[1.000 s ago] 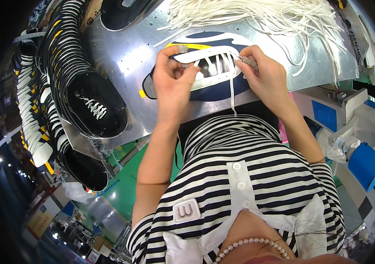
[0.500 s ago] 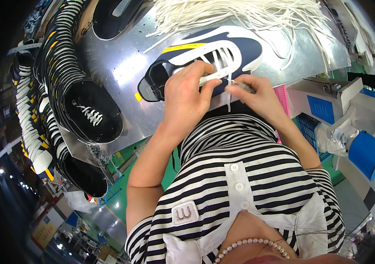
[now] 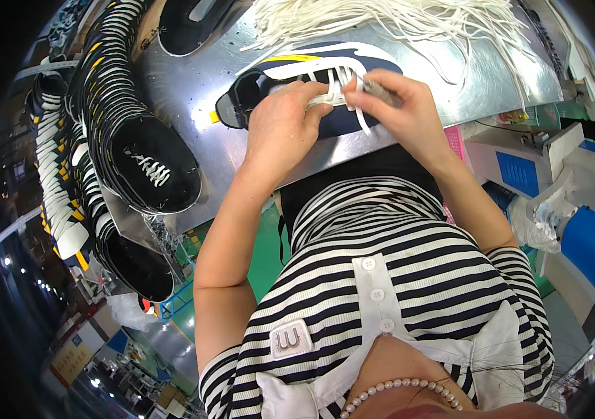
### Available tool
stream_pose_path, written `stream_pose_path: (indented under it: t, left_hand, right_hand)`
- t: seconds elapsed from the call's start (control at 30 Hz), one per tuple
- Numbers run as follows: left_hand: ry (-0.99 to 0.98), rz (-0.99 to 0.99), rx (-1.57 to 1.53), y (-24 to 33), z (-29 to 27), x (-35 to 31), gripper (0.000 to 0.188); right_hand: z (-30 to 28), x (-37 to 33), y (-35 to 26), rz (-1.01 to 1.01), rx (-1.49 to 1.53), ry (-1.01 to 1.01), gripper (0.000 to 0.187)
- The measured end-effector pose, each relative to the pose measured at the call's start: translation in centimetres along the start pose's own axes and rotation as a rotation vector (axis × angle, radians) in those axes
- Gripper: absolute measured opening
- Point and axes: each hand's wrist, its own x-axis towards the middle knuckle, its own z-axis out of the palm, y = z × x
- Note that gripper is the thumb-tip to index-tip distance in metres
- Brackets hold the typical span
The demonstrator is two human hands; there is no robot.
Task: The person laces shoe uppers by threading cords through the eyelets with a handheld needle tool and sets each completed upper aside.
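Note:
A navy and white shoe upper (image 3: 343,126) with a yellow stripe lies on the metal table, its toe end to the right. My left hand (image 3: 280,126) pinches the white eyelet edge, thumb below and fingers on top. My right hand (image 3: 409,112) is closed around a small grey-handled tool (image 3: 382,92), slightly blurred, over the eyelets. Its tip is hidden, so the exact kind cannot be made out. A white shoelace (image 3: 361,120) crosses the upper's opening in several rows, and a loose end hangs down beside my right fingers.
Loose white laces (image 3: 381,24) lie heaped at the table's far side. Nested black shoe uppers (image 3: 150,164) form a long curved stack on the left, with more stacks beyond. A dark upper (image 3: 189,28) rests at the far left. Grey equipment with blue panels (image 3: 517,173) stands right.
The upper has shifted away from me and slightly left, with my left hand still on it. My right hand has moved up and over the eyelets with the tool.

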Motion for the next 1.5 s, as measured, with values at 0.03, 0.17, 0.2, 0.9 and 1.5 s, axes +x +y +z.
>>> stream_pose_path:
  t: [0.03, 0.17, 0.2, 0.9, 1.5]
  left_hand:
    - [-0.041, -0.034, -0.076, 0.0, 0.0, 0.2, 0.022]
    - [-0.085, -0.105, -0.254, -0.7, 0.2, 0.2, 0.028]
    - [-0.089, -0.111, -0.257, -0.7, 0.2, 0.2, 0.028]
    - [0.049, -0.090, 0.001, -0.3, 1.2, 0.7, 0.030]
    - [0.123, 0.153, -0.203, -0.8, 1.6, -2.2, 0.017]
  right_hand:
    - [0.5, 0.8, 0.6, -0.020, 0.115, 0.055, 0.016]
    - [1.7, 2.3, 2.5, -0.065, 0.110, 0.152, 0.016]
    - [1.9, 2.3, 2.8, -0.138, 0.038, 0.194, 0.015]
    - [-0.2, -2.8, -0.5, 0.157, -0.266, -0.016, 0.014]
    - [1.5, -2.0, 0.6, 0.086, -0.380, -0.039, 0.017]
